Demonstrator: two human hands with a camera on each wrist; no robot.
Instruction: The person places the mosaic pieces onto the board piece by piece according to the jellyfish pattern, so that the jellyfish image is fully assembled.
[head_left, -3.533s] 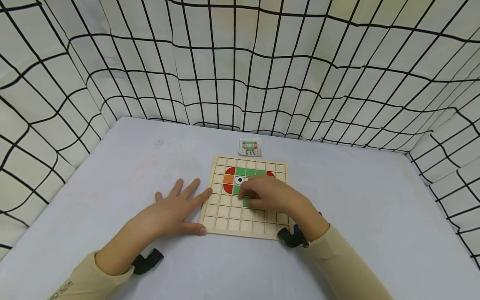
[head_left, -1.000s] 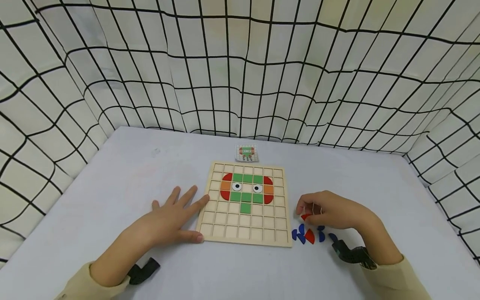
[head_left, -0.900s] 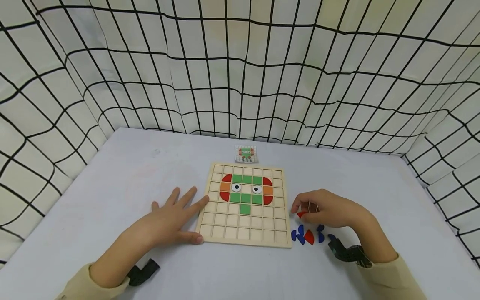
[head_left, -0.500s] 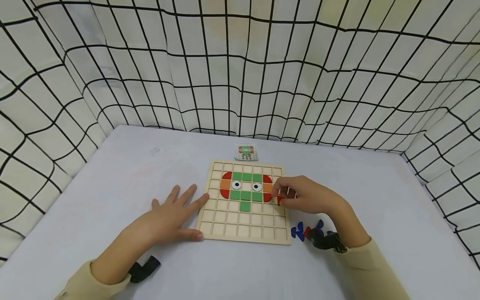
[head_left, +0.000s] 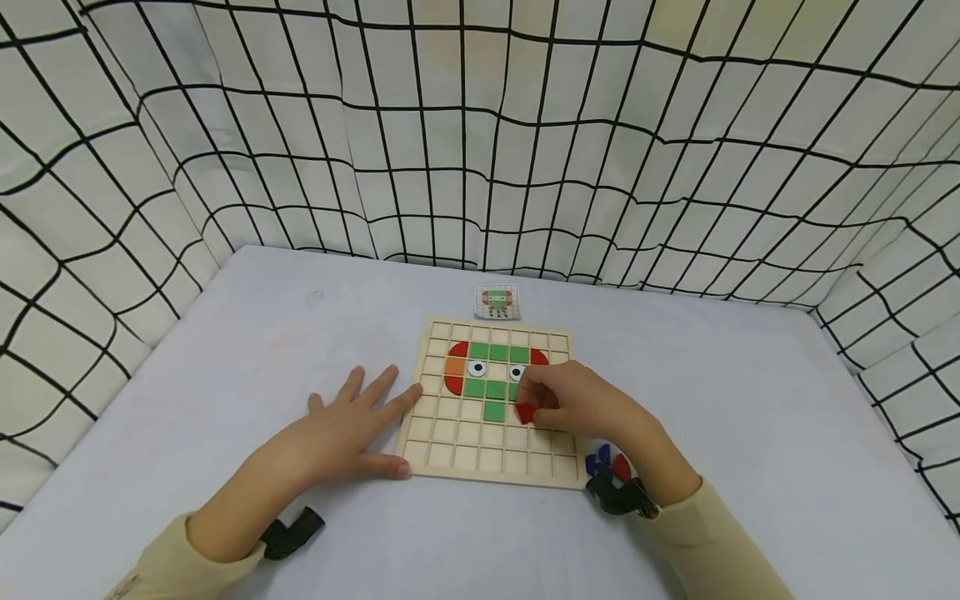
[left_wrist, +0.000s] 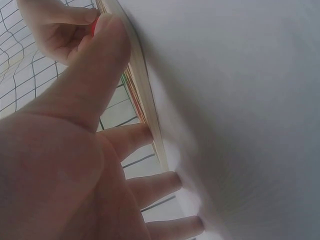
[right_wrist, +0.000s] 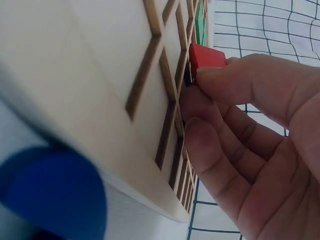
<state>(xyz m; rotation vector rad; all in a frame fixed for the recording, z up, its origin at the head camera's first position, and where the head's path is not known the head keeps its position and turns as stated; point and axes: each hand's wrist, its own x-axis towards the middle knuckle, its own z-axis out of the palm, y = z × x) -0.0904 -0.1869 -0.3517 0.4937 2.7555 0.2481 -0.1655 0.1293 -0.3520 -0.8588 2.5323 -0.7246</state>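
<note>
A wooden grid board (head_left: 465, 457) lies on the table, with green, red and orange tiles and two eye tiles forming a face in its upper half. My left hand (head_left: 337, 437) is spread flat at the board's left side; its thumb and a fingertip touch the edge. Over the grid, just right of the lowest green tile (head_left: 494, 412), my right hand (head_left: 581, 400) pinches a red quarter-circle tile (head_left: 525, 413). In the right wrist view this red tile (right_wrist: 206, 56) sits between thumb and fingers, tilted at the grid surface. The hand hides part of the face's right side.
Beside the board's lower right corner lie loose blue pieces (head_left: 604, 454) and another red piece (head_left: 621, 467), partly hidden by the right wrist's black camera (head_left: 618, 495). A small pattern card (head_left: 497, 302) lies behind the board. Black netting before white cloth surrounds the table.
My right hand left the grid for the loose pieces at the right, took a red tile there, and carried it left over the board. My left hand has stayed at the board's edge.
</note>
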